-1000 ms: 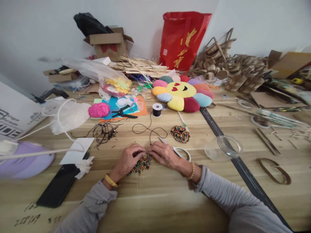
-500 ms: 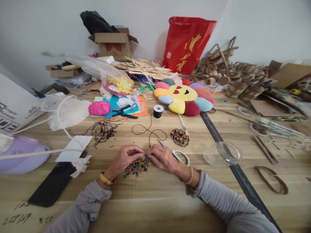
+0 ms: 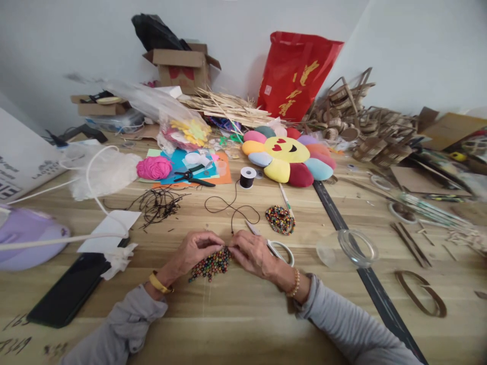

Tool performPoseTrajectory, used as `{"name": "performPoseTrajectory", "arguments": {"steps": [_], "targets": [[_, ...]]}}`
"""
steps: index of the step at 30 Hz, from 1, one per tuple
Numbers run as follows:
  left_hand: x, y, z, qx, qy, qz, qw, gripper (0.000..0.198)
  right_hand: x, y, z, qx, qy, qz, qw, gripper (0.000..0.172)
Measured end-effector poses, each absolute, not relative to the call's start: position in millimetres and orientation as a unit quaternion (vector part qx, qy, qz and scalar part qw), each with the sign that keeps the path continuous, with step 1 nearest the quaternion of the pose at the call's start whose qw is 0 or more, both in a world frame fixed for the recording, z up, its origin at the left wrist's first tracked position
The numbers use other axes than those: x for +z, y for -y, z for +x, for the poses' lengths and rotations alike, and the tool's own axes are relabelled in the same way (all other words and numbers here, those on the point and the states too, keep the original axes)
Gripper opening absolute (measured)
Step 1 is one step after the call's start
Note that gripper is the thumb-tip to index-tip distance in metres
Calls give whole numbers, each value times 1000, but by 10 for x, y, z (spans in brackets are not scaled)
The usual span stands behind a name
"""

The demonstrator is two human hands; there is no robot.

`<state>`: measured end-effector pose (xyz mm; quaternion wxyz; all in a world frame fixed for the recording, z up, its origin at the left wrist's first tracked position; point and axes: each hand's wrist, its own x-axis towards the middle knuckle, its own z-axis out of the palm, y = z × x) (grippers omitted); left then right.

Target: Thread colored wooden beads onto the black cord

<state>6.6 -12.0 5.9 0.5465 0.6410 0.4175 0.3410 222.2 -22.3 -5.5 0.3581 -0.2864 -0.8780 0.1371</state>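
Wood-grain table (image 3: 243, 324), cluttered at the back. A glossy red bag (image 3: 297, 76) stands against the wall. A plush flower pillow (image 3: 287, 157) with a yellow face and soft round petals lies flat in front of it. A black phone (image 3: 64, 296) lies flat at your near left.

Both your forearms, in grey sleeves, angle inward and rest on the table, so your hands meet at the centre near edge. Your left hand (image 3: 192, 252) is palm down with the wrist bent, a yellow band on it, and the fingers curled. Its grip is pinched on the top edge of the bead mat (image 3: 209, 266). Your right hand (image 3: 253, 254) is palm down with a bead bracelet at the wrist, and its grip is pinched on the same edge. The fingertips of both hands touch there.

The bead mat is a bumpy strip of small round multicoloured beads. It lies on the table between your hands and runs down-left under your left palm.

- A clear round jar (image 3: 348, 248) lies on its side to the right.
- White-handled scissors (image 3: 253, 229) are just behind your right hand.
- A smaller oval bead piece (image 3: 280, 219) lies beyond them.
- A spool (image 3: 247, 177) of black cord stands upright.
- Thin cord (image 3: 233, 219) loops from the spool toward your fingers.
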Motion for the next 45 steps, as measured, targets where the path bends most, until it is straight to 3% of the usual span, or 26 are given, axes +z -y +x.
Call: {"name": "performPoseTrajectory", "arguments": {"steps": [45], "targets": [[12, 165, 113, 326, -439, 621, 562, 13, -56, 236, 2205, 100, 893, -286, 333, 16]]}}
